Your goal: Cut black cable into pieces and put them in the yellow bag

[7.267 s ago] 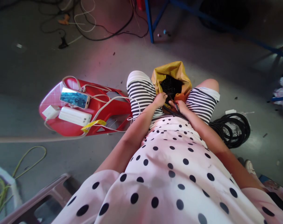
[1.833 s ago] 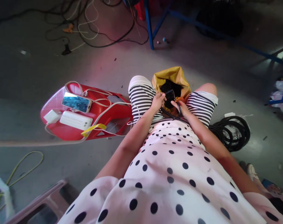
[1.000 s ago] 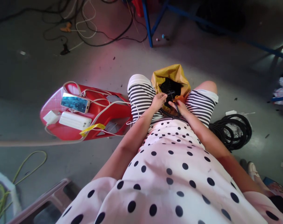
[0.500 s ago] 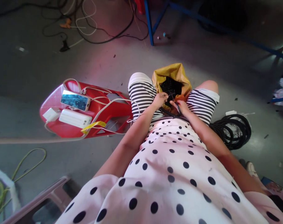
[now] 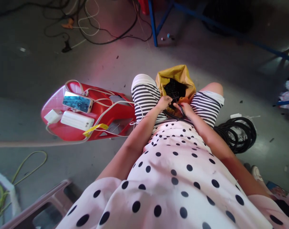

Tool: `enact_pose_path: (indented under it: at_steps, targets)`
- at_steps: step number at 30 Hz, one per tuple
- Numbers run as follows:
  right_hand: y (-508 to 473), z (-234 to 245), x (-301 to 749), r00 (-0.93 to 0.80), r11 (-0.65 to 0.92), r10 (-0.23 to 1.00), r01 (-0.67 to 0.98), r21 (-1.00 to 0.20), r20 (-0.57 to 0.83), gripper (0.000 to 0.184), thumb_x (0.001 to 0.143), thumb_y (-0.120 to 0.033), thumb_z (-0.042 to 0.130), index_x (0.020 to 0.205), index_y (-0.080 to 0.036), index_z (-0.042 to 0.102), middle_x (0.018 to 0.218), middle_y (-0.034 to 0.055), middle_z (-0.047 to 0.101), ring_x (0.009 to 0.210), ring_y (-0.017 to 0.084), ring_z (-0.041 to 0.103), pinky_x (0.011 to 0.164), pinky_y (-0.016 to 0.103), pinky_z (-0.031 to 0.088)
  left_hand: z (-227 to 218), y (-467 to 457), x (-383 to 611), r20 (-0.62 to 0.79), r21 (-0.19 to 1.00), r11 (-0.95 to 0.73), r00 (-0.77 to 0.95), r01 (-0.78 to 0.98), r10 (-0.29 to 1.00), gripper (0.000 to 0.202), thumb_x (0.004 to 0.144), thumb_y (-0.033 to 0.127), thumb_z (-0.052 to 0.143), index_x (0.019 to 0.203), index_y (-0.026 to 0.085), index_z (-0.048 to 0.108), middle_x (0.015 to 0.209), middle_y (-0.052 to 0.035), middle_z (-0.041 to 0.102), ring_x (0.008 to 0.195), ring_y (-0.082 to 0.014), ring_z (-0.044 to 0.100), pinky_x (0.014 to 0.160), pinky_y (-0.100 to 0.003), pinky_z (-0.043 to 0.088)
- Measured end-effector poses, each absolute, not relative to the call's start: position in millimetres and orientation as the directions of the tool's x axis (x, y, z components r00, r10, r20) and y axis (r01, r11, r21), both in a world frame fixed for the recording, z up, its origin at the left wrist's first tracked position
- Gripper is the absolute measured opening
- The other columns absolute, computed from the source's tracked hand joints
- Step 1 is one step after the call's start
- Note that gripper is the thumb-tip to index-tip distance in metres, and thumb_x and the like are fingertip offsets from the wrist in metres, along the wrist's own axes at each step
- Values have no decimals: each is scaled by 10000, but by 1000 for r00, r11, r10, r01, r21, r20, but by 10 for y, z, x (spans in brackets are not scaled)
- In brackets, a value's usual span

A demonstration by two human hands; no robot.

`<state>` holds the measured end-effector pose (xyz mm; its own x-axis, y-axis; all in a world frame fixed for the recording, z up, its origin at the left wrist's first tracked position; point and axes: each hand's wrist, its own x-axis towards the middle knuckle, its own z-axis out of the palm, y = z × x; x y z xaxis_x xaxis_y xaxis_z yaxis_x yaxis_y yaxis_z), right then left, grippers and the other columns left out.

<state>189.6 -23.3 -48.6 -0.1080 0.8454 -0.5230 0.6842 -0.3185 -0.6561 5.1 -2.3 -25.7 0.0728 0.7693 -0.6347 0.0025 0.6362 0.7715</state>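
My left hand (image 5: 165, 102) is closed in a pinch at the near rim of a yellow bag (image 5: 187, 79) between my knees. It appears to hold the end of a thin black cable, though the fingers mostly cover it. Just to its right, my right hand (image 5: 184, 108) is closed around a dark looped handle, apparently black-handled scissors (image 5: 182, 110); the blades are hard to make out. A black cable (image 5: 171, 116) runs under both hands across my lap. Inside the bag lies a tangled heap of black pieces (image 5: 174, 89).
A red stool (image 5: 120, 116) on my left bears a phone (image 5: 77, 101), a white power bank (image 5: 76, 120) and white cords. Coiled black cable (image 5: 244, 135) lies on the floor to my right. A blue metal frame (image 5: 153, 24) stands ahead; a plastic stool (image 5: 61, 197) is at lower left.
The left hand has shifted very slightly, down and to the right. The bag, the right hand and the cables look the same.
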Motion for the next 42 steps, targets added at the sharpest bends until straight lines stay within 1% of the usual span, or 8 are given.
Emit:
enact_pose_path:
  at_steps: [7, 11, 16, 20, 24, 29, 35, 42]
  targets:
    - [-266, -514, 1899, -80, -364, 839, 652, -664, -539, 675, 836, -878, 749, 671, -255, 547, 608, 52, 576, 630, 238, 579, 625, 378, 470, -241, -11, 80, -675, 737, 675, 20, -38, 738, 297, 956, 60, 715, 723, 177, 574, 565, 44, 530, 385, -45, 364, 417, -175, 243]
    - [-264, -514, 1877, -38, -387, 844, 647, -657, -535, 691, 828, -910, 730, 690, -254, 563, 623, 57, 592, 644, 252, 620, 635, 387, 512, -227, -9, 73, -698, 709, 696, 26, -112, 715, 272, 1030, 163, 692, 792, 187, 563, 589, 48, 540, 402, -54, 393, 427, -170, 289]
    - [-247, -472, 1871, 31, -526, 818, 445, -725, -575, 760, 825, -1014, 619, 754, -259, 574, 628, 75, 619, 592, 255, 623, 551, 396, 518, -107, -68, 39, -785, 510, 736, 110, -445, 610, 180, 1082, 301, 659, 978, 215, 539, 711, 27, 625, 525, -105, 571, 573, -232, 545]
    - [-246, -445, 1870, 19, -556, 809, 350, -754, -588, 771, 790, -1036, 632, 758, -270, 546, 625, 72, 614, 562, 242, 599, 524, 400, 499, 31, -102, 61, -795, 445, 666, 79, -598, 602, 233, 1114, 304, 583, 923, 217, 482, 677, 55, 519, 479, -73, 457, 488, -198, 430]
    - [-259, -433, 1871, -31, -578, 789, 298, -759, -613, 787, 753, -1050, 651, 806, -270, 558, 648, 61, 625, 546, 227, 584, 504, 382, 470, 139, -141, 95, -717, 567, 613, 36, -551, 696, 286, 1060, 335, 690, 923, 231, 461, 707, 73, 502, 489, -65, 446, 458, -182, 367]
    - [-304, -336, 1876, -64, -552, 797, 325, -768, -601, 792, 754, -1040, 657, 851, -259, 564, 654, 40, 618, 562, 218, 588, 520, 357, 460, 163, -200, 112, -598, 722, 577, 77, -381, 798, 170, 1040, 287, 715, 970, 203, 584, 704, 69, 503, 483, -46, 416, 435, -160, 329]
    - [-351, -189, 1898, -81, -401, 869, 465, -789, -489, 732, 798, -967, 700, 825, -246, 579, 701, 46, 645, 714, 251, 635, 644, 366, 499, 173, -136, 57, -611, 754, 598, 44, -272, 791, 174, 1081, 258, 641, 930, 176, 623, 635, 86, 401, 416, -24, 279, 391, -152, 180]
    - [-362, -184, 1897, -58, -338, 882, 614, -713, -468, 617, 836, -835, 757, 853, -234, 615, 818, 47, 686, 805, 250, 638, 785, 375, 488, 132, -102, -51, -607, 765, 611, 88, -204, 790, 181, 1089, 237, 620, 927, 160, 644, 598, 88, 400, 404, -31, 284, 391, -153, 205]
